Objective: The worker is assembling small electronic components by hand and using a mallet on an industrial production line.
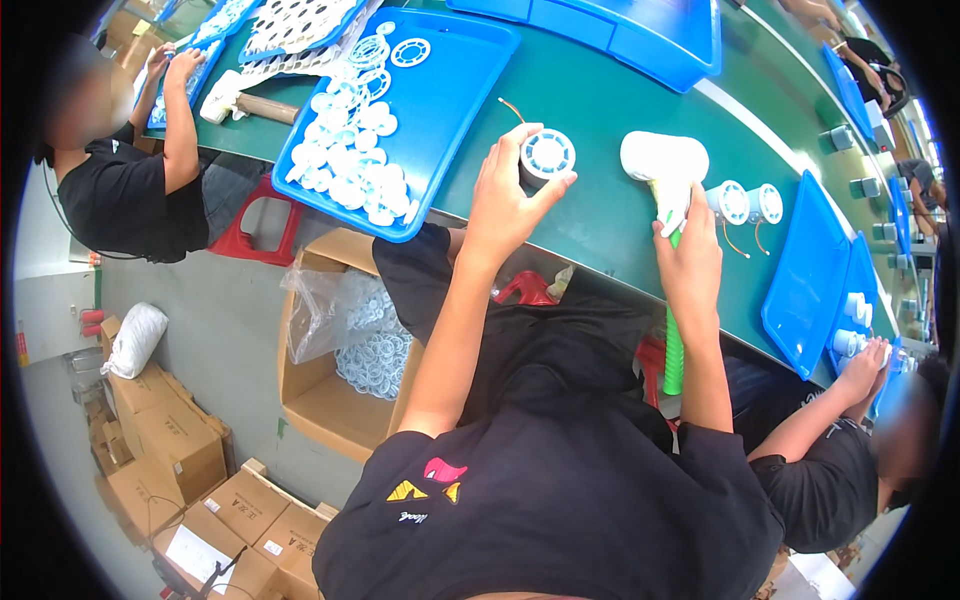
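My left hand [505, 200] grips a small round part [548, 155] by its sides, thumb and fingers on either side. The part has a white spoked face, a dark side and a thin copper-coloured wire, and it is at the green tabletop [590, 225]. In my right hand [690, 265] is a mallet [673, 360] with a green handle, its head wrapped in white cloth. The head is over the table, to the right of the part. Just right of the mallet head stand two similar white round parts [733, 203] with wires trailing toward me.
A blue tray [465, 80] at left holds many white discs and rings. Beyond it lies another cloth-wrapped mallet [265, 107]. A blue bin [640, 40] stands at the back, an empty-looking blue tray [800, 290] at right. Co-workers sit on both sides; an open carton [300, 385] is below left.
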The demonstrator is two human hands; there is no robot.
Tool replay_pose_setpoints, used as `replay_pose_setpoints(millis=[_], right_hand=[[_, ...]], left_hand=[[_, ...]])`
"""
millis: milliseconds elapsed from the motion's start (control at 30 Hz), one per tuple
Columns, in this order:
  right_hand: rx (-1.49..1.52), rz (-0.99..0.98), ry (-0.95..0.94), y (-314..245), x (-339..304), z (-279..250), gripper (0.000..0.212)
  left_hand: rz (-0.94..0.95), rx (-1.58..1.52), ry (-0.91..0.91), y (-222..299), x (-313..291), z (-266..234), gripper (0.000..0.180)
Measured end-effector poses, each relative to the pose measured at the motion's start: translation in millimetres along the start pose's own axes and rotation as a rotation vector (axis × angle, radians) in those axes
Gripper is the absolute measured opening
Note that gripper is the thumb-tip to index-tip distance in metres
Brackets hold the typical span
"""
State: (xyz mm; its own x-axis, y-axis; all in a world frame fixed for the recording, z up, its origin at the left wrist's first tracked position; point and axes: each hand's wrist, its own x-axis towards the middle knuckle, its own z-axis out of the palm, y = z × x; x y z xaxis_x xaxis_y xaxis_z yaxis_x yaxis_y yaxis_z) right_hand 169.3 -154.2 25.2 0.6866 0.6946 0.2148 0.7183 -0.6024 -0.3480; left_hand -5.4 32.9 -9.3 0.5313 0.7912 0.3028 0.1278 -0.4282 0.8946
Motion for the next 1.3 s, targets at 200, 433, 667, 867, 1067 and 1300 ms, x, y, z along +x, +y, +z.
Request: replay_pose_setpoints(millis=[200,433,667,867,1067,1300], right_hand=[[0.827,0.183,-0.265,-20.9,18.6,-46.4,0.055],[1.260,-0.037,-0.292,-79.7,29.2,-78.3,0.037],[1.138,0.094,-0.594,-75.9,54.1,-63.5,0.038],[1.152,0.040,-0.549,-72.1,49.0,-48.0,0.037],[1.224,0.094,-0.502,-70.2,51.9,-51.0,0.036],[1.147,0.087,-0.591,-70.2,61.1,-61.6,0.037]], left_hand=[[-0.020,-0.006,0.000,1.1,0.3,-0.2,0.070],[-0.079,-0.073,-0.007,0.6,0.0,-0.3,0.072],[0.021,0.020,0.073,2.1,-3.0,-4.6,0.064],[0.028,-0.094,0.027,1.3,1.0,-5.4,0.069],[0.015,-0.077,0.033,-1.2,-0.6,-2.6,0.070],[0.079,-0.061,0.038,-2.6,5.2,-7.9,0.061]])
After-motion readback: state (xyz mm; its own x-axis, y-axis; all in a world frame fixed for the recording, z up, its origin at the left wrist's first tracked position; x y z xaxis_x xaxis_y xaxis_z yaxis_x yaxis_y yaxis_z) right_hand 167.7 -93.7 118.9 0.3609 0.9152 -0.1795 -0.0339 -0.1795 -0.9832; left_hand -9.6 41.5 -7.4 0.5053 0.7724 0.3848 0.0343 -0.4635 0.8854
